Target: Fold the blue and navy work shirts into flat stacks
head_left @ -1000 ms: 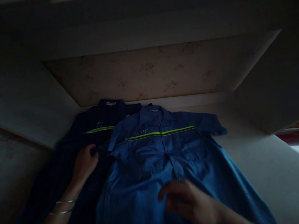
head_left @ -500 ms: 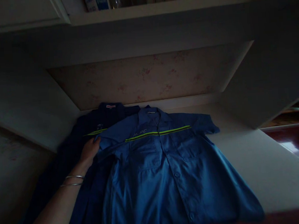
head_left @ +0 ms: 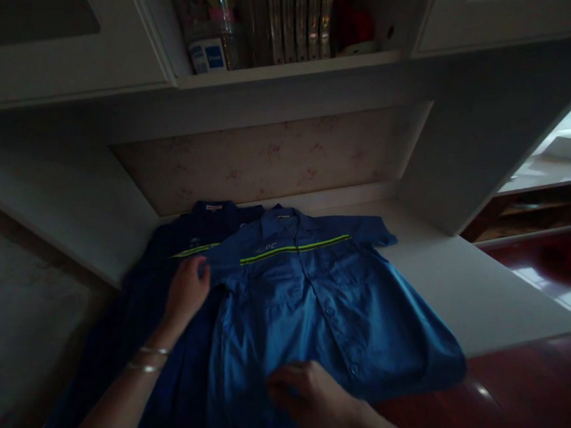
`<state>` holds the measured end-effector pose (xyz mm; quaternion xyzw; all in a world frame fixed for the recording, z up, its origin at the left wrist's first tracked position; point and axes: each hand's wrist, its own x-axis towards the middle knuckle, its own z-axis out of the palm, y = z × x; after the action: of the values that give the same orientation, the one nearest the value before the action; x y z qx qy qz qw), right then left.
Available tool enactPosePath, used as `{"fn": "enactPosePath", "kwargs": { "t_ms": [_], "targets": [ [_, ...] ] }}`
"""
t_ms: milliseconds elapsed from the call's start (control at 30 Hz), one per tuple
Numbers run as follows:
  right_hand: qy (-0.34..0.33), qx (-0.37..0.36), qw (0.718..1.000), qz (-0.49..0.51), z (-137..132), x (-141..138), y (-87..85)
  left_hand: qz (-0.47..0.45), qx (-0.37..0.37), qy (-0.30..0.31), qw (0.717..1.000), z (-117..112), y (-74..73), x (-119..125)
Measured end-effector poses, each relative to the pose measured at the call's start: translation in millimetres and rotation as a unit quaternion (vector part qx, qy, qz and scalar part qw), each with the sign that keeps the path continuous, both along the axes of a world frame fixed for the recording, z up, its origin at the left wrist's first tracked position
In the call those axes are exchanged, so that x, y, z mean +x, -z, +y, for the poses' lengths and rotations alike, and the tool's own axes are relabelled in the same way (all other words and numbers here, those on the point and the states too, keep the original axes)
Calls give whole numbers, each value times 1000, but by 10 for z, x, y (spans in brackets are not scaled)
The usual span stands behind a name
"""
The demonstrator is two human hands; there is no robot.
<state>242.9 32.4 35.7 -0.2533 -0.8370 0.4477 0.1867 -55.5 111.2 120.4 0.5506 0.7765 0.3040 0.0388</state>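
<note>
A blue short-sleeved work shirt [head_left: 293, 306] lies front side up, with a yellow-green stripe across its chest and buttons down the middle. My left hand [head_left: 188, 289], with bangles at the wrist, is closed at the end of the shirt's left-side sleeve; its fingers curl at the cloth edge. Over the lower front of the shirt is my right hand [head_left: 317, 399], smeared by motion, its fingers bent. Whether it touches the cloth I cannot make out. A darker navy work shirt [head_left: 169, 243] with a similar stripe lies partly beneath the blue one, under my left forearm.
Both shirts lie on a white desk top [head_left: 495, 303], whose front edge drops to a dark red floor [head_left: 478, 403]. White side panels and a flowered back wall [head_left: 271, 159] enclose it. Overhead runs a shelf [head_left: 284, 72] holding boxes and cases.
My left hand has moved right along with the sleeve end, uncovering more of the navy shirt's stripe. My right hand has come into view at the bottom. The view has tilted up and turned right.
</note>
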Motion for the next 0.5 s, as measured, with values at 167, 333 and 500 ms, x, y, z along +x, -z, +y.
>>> {"fn": "enactPosePath", "kwargs": {
  "t_ms": [167,333,500],
  "targets": [
    [317,239,903,-163,543,945,205,199,11,301,933,-1042,617,1190],
    [379,205,820,-376,683,1589,553,319,2,266,910,-1414,1071,1395],
    [374,199,791,-441,243,1559,633,387,74,286,874,-1419,1126,1255]
  ]
}}
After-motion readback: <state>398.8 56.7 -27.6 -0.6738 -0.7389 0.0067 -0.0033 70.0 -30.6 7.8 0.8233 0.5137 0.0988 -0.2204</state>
